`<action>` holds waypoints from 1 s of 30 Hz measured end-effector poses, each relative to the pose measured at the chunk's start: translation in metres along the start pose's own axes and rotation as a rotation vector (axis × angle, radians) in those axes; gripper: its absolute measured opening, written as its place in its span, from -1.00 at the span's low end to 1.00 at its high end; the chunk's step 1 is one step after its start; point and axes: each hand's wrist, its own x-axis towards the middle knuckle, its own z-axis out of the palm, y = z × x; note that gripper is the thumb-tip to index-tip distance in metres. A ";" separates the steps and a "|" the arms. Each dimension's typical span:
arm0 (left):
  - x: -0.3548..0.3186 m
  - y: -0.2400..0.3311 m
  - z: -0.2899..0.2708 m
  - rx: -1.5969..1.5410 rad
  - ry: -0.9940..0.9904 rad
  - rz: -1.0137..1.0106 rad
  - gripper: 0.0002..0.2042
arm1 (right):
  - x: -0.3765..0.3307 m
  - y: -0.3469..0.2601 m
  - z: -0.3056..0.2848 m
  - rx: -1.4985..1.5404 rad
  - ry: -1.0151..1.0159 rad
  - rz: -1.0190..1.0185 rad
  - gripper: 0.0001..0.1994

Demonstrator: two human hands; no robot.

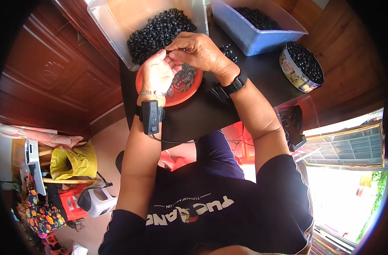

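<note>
Both hands meet over the red bowl (197,87), which holds many small silvery metal pieces. My left hand (155,73) is turned palm up, its thumb and fingers drawn together. From the right, my right hand (198,52) pinches at the left fingertips with thumb and forefinger. A tiny dark bit shows between the fingertips, too small and too covered to name. Just beyond the hands, a clear plastic bin (113,29) holds a heap of small black ring-shaped parts (162,32).
On the dark table (177,125) are a bluish plastic bin (262,41) of black parts, a round printed tin (292,72) full of black pieces, and loose black parts (229,52). A clear box (298,123) stands at the right edge. A cable (177,141) trails from the left wrist device.
</note>
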 end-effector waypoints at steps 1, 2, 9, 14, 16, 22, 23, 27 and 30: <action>0.000 0.001 -0.003 0.001 -0.001 0.002 -0.76 | 0.001 -0.002 -0.002 0.000 0.001 -0.002 -0.83; 0.002 0.002 -0.008 0.010 0.000 0.006 -0.76 | 0.002 -0.004 -0.005 -0.037 0.015 0.018 -0.83; 0.004 0.007 -0.016 0.007 0.045 0.075 -0.78 | -0.003 0.021 -0.040 -0.450 0.118 0.274 -0.83; 0.004 0.008 -0.015 0.014 0.044 0.079 -0.79 | 0.010 0.019 -0.063 -0.494 -0.266 0.346 -0.79; 0.003 0.009 -0.016 0.004 0.067 0.060 -0.79 | 0.010 0.034 -0.064 -0.486 -0.374 0.335 -0.79; 0.006 0.009 -0.023 -0.027 0.039 0.044 -0.77 | -0.003 0.065 -0.048 -0.596 -0.592 0.508 -0.81; 0.005 0.009 -0.024 -0.025 0.043 0.041 -0.77 | -0.006 0.069 -0.042 -0.629 -0.619 0.561 -0.79; 0.006 0.008 -0.021 -0.013 0.016 0.049 -0.77 | -0.010 0.091 -0.027 -0.648 -0.621 0.333 -0.79; 0.003 0.006 -0.017 -0.003 0.011 0.047 -0.77 | -0.012 0.081 -0.023 -0.486 -0.506 0.428 -0.83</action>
